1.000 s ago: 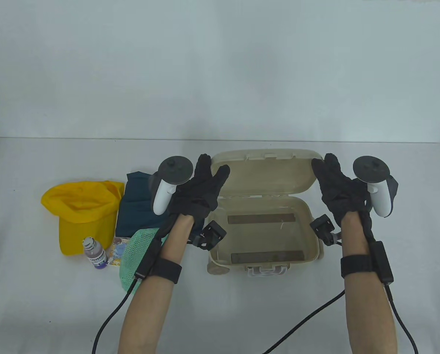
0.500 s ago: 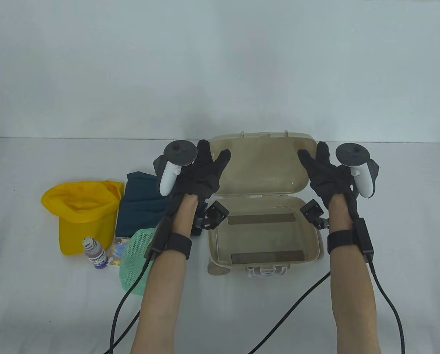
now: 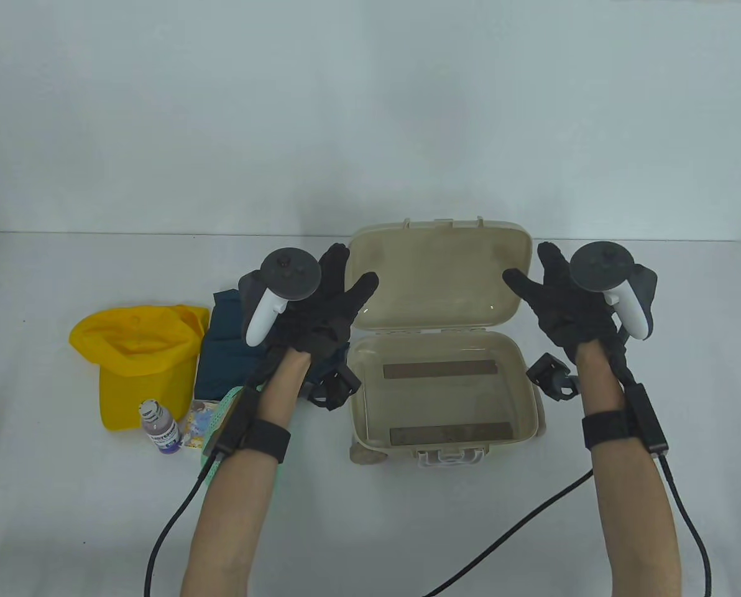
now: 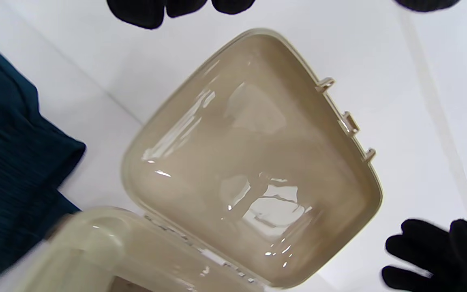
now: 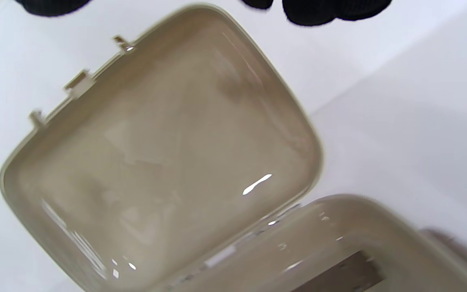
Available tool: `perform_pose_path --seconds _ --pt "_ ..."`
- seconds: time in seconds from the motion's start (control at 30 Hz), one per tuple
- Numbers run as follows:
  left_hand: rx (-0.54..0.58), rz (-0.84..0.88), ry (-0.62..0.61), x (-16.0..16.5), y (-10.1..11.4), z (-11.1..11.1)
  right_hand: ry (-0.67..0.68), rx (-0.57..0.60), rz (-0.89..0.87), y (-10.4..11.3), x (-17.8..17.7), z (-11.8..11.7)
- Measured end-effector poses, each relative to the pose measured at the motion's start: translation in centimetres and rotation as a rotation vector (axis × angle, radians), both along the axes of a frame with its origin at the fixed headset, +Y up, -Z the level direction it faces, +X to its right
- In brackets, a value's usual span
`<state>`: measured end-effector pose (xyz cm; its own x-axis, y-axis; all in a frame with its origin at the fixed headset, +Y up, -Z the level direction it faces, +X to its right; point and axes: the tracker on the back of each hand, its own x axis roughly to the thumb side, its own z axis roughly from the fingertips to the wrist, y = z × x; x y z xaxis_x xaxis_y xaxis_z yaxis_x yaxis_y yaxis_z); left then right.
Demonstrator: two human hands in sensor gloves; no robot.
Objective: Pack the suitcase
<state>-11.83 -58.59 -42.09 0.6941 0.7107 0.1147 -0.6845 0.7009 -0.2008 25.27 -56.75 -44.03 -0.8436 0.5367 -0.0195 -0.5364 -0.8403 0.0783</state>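
- My left hand [image 3: 327, 305] and right hand [image 3: 563, 305] hung with fingers spread and relaxed, gripping nothing, one on each side of the raised lid [image 3: 436, 277]; whether my thumbs brushed its edges I could not tell.
- The suitcase [image 3: 445, 398] sat at mid-table with its lid propped up at the far side, and its tray held only two dark strips, which I took to mean packing had not begun.
- The yellow cap [image 3: 134, 354], dark blue cloth [image 3: 234, 348], green mesh bag [image 3: 221, 416] and small bottle [image 3: 159, 429] lay bunched to the suitcase's left, near my left hand, probably waiting to go in.
- Only the table view showed those things together; the left wrist view caught just the cloth.
- The wrist views showed the lid's glossy inside and three latch tabs on its rim.
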Motion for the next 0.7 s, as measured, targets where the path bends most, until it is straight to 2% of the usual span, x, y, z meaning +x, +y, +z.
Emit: perform_pose_path --seconds 0.13,0.23,0.33,0.47,0.6,0.7 --pt "0.112 -0.216 -0.048 0.1 -0.2 3.6 0.106 0.058 0.187 -0.1 -1.6 3.7" --pt "0.196 -0.391 -0.088 0.3 -1.2 7.0 0.205 0.069 0.278 -0.8 -3.0 6.6" --pt "0.225 -0.497 -0.115 0.0 -2.6 9.4 0.280 0.060 0.345 -2.0 -3.8 8.4" --pt "0.222 -0.577 -0.131 -1.0 -4.6 11.7 0.381 -0.031 0.454 -5.1 -4.6 10.1" --pt "0.211 -0.589 -0.131 -1.9 -6.0 12.8 0.433 -0.127 0.560 -8.6 -4.9 10.9" --pt "0.201 -0.599 -0.135 -2.3 -7.1 13.1 0.427 -0.137 0.675 -10.9 -5.1 11.2"
